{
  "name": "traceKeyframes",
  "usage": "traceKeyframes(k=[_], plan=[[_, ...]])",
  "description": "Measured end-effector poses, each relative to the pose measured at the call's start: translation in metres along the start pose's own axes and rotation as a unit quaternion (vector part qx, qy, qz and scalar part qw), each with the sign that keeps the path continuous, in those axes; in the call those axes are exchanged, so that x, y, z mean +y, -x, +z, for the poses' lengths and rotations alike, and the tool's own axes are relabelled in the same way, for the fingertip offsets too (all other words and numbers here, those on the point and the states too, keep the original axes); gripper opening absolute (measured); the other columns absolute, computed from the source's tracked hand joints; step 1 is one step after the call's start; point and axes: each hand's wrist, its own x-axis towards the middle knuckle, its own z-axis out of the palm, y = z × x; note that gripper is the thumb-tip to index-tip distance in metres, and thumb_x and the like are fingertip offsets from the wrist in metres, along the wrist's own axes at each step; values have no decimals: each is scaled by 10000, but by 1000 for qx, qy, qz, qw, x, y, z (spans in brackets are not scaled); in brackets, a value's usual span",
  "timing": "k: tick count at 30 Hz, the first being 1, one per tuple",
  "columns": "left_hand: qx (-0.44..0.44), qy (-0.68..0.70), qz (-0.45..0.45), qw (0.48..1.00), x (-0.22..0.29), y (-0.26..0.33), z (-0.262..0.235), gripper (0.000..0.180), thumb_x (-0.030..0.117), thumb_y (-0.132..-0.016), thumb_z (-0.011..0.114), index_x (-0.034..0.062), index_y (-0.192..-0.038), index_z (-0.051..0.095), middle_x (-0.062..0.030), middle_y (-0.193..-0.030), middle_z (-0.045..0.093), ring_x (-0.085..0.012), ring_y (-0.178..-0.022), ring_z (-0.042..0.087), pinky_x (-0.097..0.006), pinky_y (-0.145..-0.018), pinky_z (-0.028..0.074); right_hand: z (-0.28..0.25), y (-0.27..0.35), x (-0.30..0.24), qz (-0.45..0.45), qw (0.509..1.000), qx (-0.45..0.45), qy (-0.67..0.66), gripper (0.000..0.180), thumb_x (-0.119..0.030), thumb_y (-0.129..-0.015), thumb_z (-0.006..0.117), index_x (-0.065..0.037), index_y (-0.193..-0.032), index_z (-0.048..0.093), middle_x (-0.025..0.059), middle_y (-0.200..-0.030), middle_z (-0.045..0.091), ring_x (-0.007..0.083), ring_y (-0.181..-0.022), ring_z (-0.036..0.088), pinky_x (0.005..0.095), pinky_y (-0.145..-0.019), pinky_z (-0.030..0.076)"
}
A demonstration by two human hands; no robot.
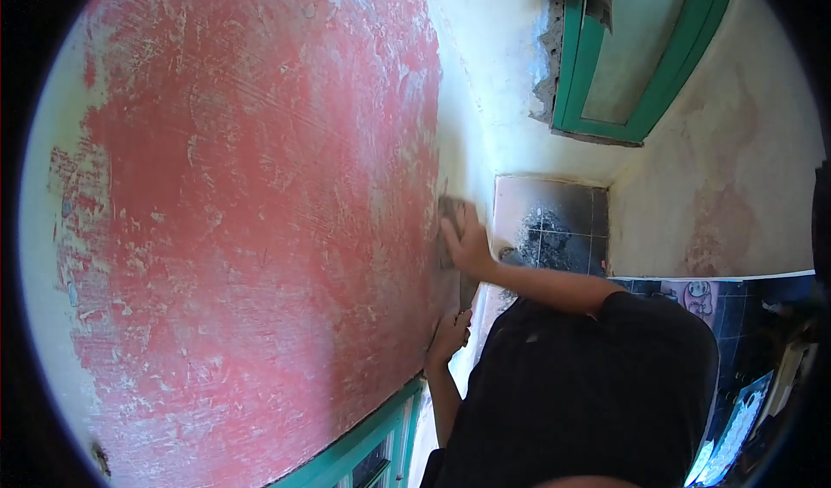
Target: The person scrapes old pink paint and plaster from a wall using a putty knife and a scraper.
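The right hand (467, 244), fingers together, presses flat on a grey sanding pad (448, 219) at frame centre, against the red wall (260, 211). The left hand (450, 336) (fingers curled; grip unclear) touches the wall just below, farther from the pad.

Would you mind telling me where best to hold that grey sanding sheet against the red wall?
Probably flat-palmed on its back, from the room side: the sanding sheet lies flush on the red wall, as the right hand presses it.
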Motion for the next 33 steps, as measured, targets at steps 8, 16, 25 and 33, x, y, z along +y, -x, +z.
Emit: traceKeyframes(k=[8, 16, 25, 33], plan=[[4, -10, 24, 1000, -5, 0, 0, 306, 307, -1023, 541, 36, -881, 554, -20, -671, 498, -108, -517, 479, -286, -468, 411, 8, -134, 62, 58, 988, 106, 91, 421, -245, -966, 597, -3, -1285, 466, 296, -1083, 647, 463, -985, 647, 498, -827, 514], [-2, -12, 18, 1000, -4, -4, 1, 314, 316, -1023, 555, 38, -876, 551, -28, -664, 515, -110, -520, 499, -285, -466, 416, 8, -46, 21, -1, 991, 89, 99, 479, -282, -992, 589, 3, -1363, 486, 244, -1158, 622, 456, -1089, 621, 470, -952, 494], [3, -25, 14, 1000, -2, -3, 1, 312, 313, -1019, 564, 49, -854, 539, -21, -638, 503, -108, -512, 487, -284, -464, 411, 13, -32, 15, 74, 990, 115, 37, 467, -234, -982, 616, -2, -1348, 444, 276, -1159, 642, 428, -1102, 643, 475, -941, 500], [8, -23, 25, 999, 0, 2, 6, 305, 309, -1012, 566, 62, -838, 529, -21, -634, 501, -108, -510, 489, -286, -465, 412, 1, -117, 46, 153, 977, 137, 64, 474, -307, -967, 623, 4, -1293, 476, 279, -1090, 652, 437, -1018, 649, 476, -877, 508]])
